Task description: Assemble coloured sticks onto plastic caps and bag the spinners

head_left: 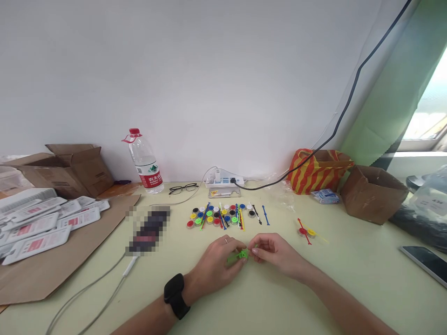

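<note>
bottle, glasses, hands half-hiding perhaps a spinner

There are two hands, over twenty discs, one bottle and one wristwatch.

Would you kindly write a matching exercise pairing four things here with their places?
Things
1. Bright green plastic piece
2. Black wristwatch
3. Black-framed eyeglasses
4. Red-and-yellow striped bag

Places
A. On the left wrist
B. Beside the brown cardboard box at right
C. Held by the left hand
D. Between the clear plastic bottle and white power strip

Pairs: 1-C; 2-A; 3-D; 4-B
</note>
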A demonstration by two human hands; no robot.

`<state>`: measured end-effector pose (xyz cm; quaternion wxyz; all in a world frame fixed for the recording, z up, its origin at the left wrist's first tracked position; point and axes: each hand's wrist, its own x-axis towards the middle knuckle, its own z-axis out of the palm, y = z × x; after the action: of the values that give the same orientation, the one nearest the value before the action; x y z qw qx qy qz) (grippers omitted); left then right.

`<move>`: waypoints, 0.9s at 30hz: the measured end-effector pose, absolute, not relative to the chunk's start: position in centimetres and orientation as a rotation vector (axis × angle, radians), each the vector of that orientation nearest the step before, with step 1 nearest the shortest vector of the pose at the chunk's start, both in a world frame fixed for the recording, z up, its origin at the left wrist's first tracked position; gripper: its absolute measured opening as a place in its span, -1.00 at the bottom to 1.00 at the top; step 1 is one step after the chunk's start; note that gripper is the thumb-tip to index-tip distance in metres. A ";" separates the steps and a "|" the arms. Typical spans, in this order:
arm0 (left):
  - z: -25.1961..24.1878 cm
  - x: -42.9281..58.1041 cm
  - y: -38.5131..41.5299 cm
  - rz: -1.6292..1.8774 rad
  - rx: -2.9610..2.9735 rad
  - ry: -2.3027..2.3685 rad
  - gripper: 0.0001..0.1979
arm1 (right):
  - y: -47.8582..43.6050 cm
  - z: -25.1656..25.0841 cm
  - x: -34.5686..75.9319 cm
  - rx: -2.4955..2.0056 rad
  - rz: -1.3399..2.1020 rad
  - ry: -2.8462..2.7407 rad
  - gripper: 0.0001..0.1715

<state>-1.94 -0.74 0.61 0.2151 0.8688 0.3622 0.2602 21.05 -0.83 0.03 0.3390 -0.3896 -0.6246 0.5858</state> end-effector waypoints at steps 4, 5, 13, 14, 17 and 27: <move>0.4 -1.9 -0.6 0.719 2.409 1.071 -0.86 | -0.9 -0.1 20.8 -1.012 1.502 -1.631 -0.56; 0.4 -1.9 -0.6 0.721 2.416 1.075 -0.86 | -1.0 -0.1 20.8 -1.013 1.493 -1.629 -0.56; 0.0 -2.0 -0.7 0.741 2.484 1.095 -0.85 | -1.1 -0.2 20.6 -1.087 1.313 -1.701 -0.67; 0.0 -2.0 -0.7 0.739 2.491 1.096 -0.84 | -1.1 -0.2 20.7 -1.099 1.248 -1.730 -0.69; 0.1 -1.9 -0.7 0.724 2.515 1.083 -0.81 | -1.1 -0.2 20.8 -1.119 1.198 -1.737 -0.75; 0.0 -1.9 -0.5 0.659 2.674 1.086 -0.85 | -0.7 -0.7 20.3 -1.239 1.486 -1.524 -0.80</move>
<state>-1.91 -0.53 0.01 0.0904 0.8996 0.3652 0.2217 20.32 -0.74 -0.71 0.3329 -0.4744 -0.5836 0.5688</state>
